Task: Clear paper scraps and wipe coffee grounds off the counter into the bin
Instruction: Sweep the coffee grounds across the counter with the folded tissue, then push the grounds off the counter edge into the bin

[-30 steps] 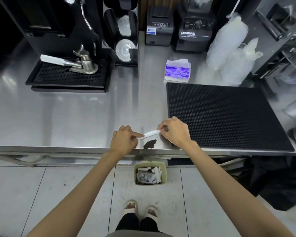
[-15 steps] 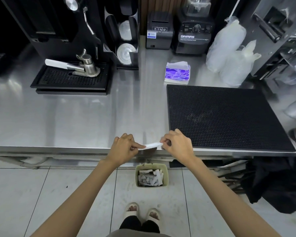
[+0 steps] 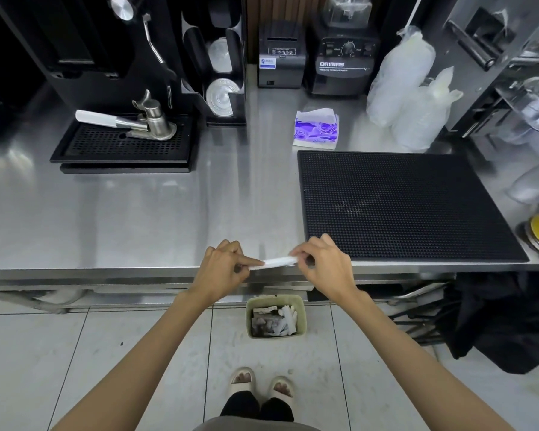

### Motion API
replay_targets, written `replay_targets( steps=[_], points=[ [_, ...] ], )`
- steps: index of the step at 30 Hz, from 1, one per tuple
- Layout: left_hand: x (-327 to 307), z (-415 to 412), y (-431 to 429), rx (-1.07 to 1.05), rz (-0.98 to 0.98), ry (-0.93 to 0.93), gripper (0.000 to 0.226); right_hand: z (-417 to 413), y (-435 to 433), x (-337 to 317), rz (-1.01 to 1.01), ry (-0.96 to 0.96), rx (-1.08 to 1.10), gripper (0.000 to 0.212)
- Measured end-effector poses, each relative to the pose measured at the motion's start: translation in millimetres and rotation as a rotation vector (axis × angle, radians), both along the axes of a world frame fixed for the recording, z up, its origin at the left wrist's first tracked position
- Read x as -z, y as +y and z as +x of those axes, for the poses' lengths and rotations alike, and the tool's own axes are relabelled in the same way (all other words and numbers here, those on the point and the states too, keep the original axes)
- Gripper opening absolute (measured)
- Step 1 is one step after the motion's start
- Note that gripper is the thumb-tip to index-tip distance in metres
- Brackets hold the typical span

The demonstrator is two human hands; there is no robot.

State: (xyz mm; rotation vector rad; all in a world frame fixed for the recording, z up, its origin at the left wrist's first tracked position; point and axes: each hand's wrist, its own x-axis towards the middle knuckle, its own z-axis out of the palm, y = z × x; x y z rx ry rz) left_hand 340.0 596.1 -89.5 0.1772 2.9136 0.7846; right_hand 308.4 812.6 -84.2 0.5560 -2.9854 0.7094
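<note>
A folded white tissue [image 3: 277, 262] is stretched between my left hand [image 3: 223, 269] and my right hand [image 3: 324, 264], each pinching one end. Both hands sit at the front edge of the steel counter [image 3: 137, 219]. No coffee grounds show on the counter near the tissue. Straight below on the floor stands a small green bin [image 3: 276, 317] holding paper scraps and dark grounds.
A black rubber mat [image 3: 402, 203] lies right of my hands. A tissue pack [image 3: 316, 129] sits behind it. An espresso machine drip tray with a portafilter [image 3: 128, 122] stands at the back left, a blender [image 3: 344, 57] and bagged cups [image 3: 402, 82] at the back right.
Both hands drew the tissue toward me to the counter edge. The dark patch of coffee grounds seen one second ago is gone from the counter.
</note>
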Motion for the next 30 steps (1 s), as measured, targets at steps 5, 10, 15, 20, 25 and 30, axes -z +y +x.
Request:
replay_targets(
  steps=[5,10,15,20,25,30],
  points=[
    [-8,-19,-4,-0.034,-0.051,-0.004,0.032,-20,-17,-6,0.037,-0.003,0.01,0.019],
    [-4,-16,-4,-0.041,-0.075,-0.03,0.033,-14,-22,1,0.054,-0.036,0.022,0.022],
    [1,1,-4,0.004,-0.067,-0.007,0.033,7,-12,7,0.019,0.018,-0.002,0.021],
    [4,12,-3,0.05,-0.073,-0.054,0.035,22,-5,12,-0.001,0.03,-0.026,0.018],
    [8,26,6,-0.086,0.066,-0.101,0.03,34,6,21,-0.105,-0.11,0.021,0.017],
    [28,44,25,-0.214,0.229,-0.114,0.02,45,20,45,-0.452,-0.378,0.215,0.012]
  ],
)
